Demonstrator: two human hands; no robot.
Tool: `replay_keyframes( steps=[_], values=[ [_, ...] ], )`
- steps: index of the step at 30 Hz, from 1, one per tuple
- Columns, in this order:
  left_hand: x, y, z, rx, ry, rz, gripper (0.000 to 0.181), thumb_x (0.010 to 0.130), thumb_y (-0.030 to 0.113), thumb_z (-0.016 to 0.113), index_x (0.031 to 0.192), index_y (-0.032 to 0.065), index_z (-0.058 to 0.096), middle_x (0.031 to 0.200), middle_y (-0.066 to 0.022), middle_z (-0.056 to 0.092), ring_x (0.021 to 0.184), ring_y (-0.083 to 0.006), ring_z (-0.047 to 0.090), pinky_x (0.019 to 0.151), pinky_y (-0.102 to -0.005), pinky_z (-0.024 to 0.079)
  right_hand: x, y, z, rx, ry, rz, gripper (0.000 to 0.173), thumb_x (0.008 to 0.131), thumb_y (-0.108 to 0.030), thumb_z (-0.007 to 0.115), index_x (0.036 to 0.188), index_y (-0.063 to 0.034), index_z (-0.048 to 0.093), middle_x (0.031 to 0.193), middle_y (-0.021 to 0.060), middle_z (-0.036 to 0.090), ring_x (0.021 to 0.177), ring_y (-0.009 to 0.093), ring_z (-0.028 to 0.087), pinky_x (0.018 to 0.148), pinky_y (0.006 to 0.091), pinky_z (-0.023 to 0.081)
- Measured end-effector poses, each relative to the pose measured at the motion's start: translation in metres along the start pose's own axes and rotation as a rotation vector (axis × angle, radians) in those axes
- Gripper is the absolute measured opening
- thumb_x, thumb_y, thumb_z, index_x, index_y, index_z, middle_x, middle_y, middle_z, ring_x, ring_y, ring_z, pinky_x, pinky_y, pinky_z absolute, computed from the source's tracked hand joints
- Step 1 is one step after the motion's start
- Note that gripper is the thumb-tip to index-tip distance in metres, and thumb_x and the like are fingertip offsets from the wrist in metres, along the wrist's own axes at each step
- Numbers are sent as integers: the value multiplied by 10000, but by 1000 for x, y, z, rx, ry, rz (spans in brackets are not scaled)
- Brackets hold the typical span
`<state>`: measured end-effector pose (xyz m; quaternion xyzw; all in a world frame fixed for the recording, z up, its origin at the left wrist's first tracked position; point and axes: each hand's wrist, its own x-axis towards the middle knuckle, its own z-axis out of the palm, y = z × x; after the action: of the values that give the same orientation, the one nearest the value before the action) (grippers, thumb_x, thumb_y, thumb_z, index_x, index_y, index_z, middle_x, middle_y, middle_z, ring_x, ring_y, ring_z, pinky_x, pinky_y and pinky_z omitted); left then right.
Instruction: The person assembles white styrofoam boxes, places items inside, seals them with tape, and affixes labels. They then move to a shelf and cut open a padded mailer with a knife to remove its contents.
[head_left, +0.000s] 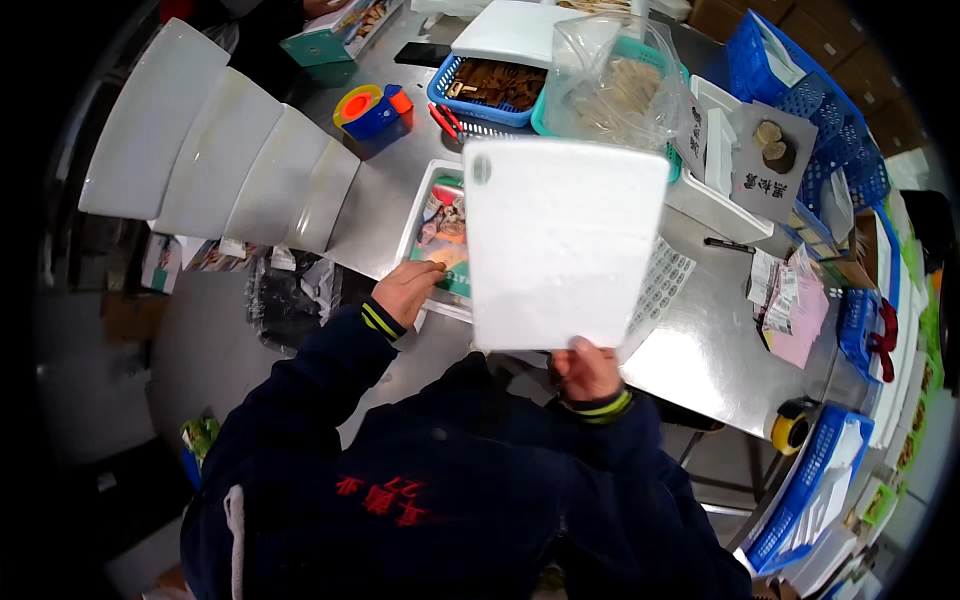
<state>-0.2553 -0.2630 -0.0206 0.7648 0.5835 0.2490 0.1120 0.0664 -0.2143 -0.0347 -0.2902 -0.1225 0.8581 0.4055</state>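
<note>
My right hand (589, 369) grips the near edge of a white foam lid (562, 244), thumb on top. A small round sticker (481, 169) is on the lid's far left corner. Partly under the lid, a white foam box (409, 225) sits on the table; its right side is hidden. Inside it lies a printed green card (442, 268) with pictures of food. My left hand (409, 291) rests over the box's near left rim, fingertips at the card; whether it grips anything is unclear. A sheet of round stickers (660, 283) lies right of the lid, partly covered.
Stacked white foam boxes (180, 142) stand at the left on the steel table (739, 360). A tape dispenser (367, 112), a blue basket (499, 112) of brown pieces and a clear plastic bag (615, 82) lie beyond. Right are a black pen (729, 245) and pink label sheets (799, 315).
</note>
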Motion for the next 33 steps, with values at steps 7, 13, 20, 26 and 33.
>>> replay_keyframes(
  steps=[7, 13, 20, 26, 33],
  values=[
    [-42, -45, -16, 43, -90, 203, 347, 735, 19, 544, 1080, -14, 563, 1133, -218, 541, 1083, -357, 520, 922, -434, 408, 34, 111, 97, 52, 361, 308, 291, 872, -212, 582, 1058, 3, 522, 985, 142, 609, 932, 215, 613, 770, 280, 526],
    [-57, -69, -61, -46, 271, 43, 236, 723, -53, 542, 951, -30, 600, 1031, -189, 589, 1008, -352, 549, 838, -395, 451, 36, 125, 112, 20, 441, 261, 351, 849, -210, 617, 1050, 57, 511, 989, 164, 598, 881, 226, 630, 694, 273, 540],
    [156, -19, 25, 212, 124, -91, 616, 790, 490, 561, 1179, 16, 509, 1143, -213, 535, 1113, -363, 459, 974, -475, 294, 43, 135, 118, 10, 513, 262, 316, 829, -232, 642, 889, 72, 581, 845, 163, 640, 713, 210, 634, 632, 281, 534],
    [185, -10, 59, 310, -93, -193, 554, 736, 545, 560, 959, 39, 596, 1012, -133, 592, 1032, -291, 504, 1005, -531, 221, 45, 129, 107, 0, 468, 313, 348, 826, -256, 647, 936, 68, 582, 866, 141, 640, 772, 202, 642, 657, 260, 537],
    [183, -8, 56, 395, -25, -218, 466, 734, 475, 553, 922, 53, 612, 948, -122, 616, 949, -282, 544, 953, -467, 306, 42, 123, 108, 22, 406, 354, 341, 810, -251, 668, 920, 63, 594, 866, 133, 641, 787, 208, 647, 680, 255, 538]
  ],
)
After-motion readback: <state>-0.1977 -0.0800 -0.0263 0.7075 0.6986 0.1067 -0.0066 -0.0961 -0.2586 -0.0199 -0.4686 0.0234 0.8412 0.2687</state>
